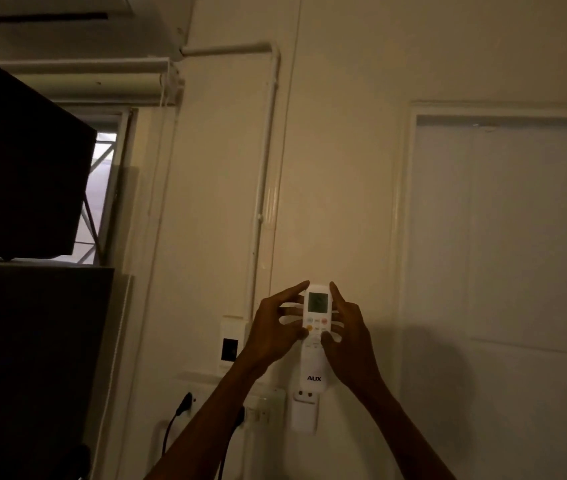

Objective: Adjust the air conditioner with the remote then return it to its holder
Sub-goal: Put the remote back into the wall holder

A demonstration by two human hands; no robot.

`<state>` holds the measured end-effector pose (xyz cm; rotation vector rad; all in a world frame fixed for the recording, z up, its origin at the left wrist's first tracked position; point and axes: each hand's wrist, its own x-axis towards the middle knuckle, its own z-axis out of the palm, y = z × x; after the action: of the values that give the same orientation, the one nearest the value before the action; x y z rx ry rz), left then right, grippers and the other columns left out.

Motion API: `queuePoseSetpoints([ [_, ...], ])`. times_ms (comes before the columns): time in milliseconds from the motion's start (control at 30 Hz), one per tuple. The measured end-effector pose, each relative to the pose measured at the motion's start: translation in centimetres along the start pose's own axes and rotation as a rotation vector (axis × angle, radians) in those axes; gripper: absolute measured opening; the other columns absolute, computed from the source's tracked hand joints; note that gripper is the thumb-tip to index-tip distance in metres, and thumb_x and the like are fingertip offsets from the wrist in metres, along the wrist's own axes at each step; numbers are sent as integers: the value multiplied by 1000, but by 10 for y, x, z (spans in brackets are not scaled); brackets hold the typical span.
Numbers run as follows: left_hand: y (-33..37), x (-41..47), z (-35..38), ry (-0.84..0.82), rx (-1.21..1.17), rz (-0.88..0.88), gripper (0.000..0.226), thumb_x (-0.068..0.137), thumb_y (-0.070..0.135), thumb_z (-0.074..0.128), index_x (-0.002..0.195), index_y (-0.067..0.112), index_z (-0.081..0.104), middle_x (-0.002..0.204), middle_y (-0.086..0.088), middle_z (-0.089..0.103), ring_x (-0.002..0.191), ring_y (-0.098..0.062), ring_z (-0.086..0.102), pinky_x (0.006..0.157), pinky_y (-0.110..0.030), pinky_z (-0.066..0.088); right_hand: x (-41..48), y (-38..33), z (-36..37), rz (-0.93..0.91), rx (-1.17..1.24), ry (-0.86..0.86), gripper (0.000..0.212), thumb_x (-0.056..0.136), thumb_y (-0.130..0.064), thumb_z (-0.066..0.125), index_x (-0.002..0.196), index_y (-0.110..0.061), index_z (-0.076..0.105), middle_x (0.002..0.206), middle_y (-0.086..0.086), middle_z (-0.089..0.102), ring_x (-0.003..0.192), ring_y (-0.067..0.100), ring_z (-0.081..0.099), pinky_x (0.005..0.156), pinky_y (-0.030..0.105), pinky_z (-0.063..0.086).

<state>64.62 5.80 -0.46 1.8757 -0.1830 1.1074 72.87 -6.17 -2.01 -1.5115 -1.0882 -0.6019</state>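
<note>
A white remote [316, 362] with a small grey screen and coloured buttons is held upright in front of the wall, lower centre. My left hand [277, 327] grips its left side, thumb on an orange button. My right hand [348, 337] grips its right side, thumb on the lower buttons. Just below the remote, the white wall holder [304, 414] hangs empty on the wall. The air conditioner [67, 15] is partly visible at the top left corner.
A white pipe duct [266, 168] runs down the wall from the unit. A switch plate [230, 341] and sockets with a black plug [185, 403] sit left of the holder. Dark cabinets [22, 168] fill the left side. A white door [503, 237] is at right.
</note>
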Motion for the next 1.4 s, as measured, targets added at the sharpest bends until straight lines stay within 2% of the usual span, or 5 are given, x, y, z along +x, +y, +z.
queuePoseSetpoints([
  [100, -29, 13, 7, -6, 23, 10, 72, 70, -6, 72, 131, 27, 50, 113, 0, 63, 99, -14, 63, 74, -29, 60, 5, 29, 12, 4, -28, 22, 72, 78, -31, 62, 140, -17, 30, 125, 12, 50, 111, 23, 55, 92, 39, 53],
  [433, -90, 25, 24, -17, 0, 10, 71, 68, -10, 72, 129, 18, 51, 114, -2, 61, 97, -10, 61, 73, -10, 54, 2, 79, 40, 21, -69, 51, 68, 83, -6, 62, 141, -15, 28, 126, 15, 47, 112, 24, 54, 93, 42, 53],
  [967, -148, 5, 36, 23, -14, 22, 69, 71, -12, 66, 131, 18, 50, 118, -3, 60, 97, -7, 60, 76, -13, 54, -27, 114, 66, 21, -123, 58, 65, 87, -8, 55, 143, -19, 24, 125, 10, 44, 109, 16, 53, 92, 33, 53],
  [1267, -158, -14, 38, -6, 6, 12, 59, 77, 1, 66, 132, 17, 49, 113, 3, 57, 96, -3, 58, 78, -16, 55, -49, 128, 75, 31, -163, 59, 67, 87, -7, 52, 143, -25, 19, 130, 2, 37, 113, 9, 46, 89, -1, 35],
  [1400, -158, -23, 39, -49, 33, 8, 63, 79, -3, 63, 136, 13, 43, 109, -3, 57, 90, -10, 57, 78, -14, 54, -54, 131, 72, 79, -220, 26, 68, 86, -4, 54, 143, -20, 22, 133, 7, 39, 111, 11, 49, 93, 16, 42],
])
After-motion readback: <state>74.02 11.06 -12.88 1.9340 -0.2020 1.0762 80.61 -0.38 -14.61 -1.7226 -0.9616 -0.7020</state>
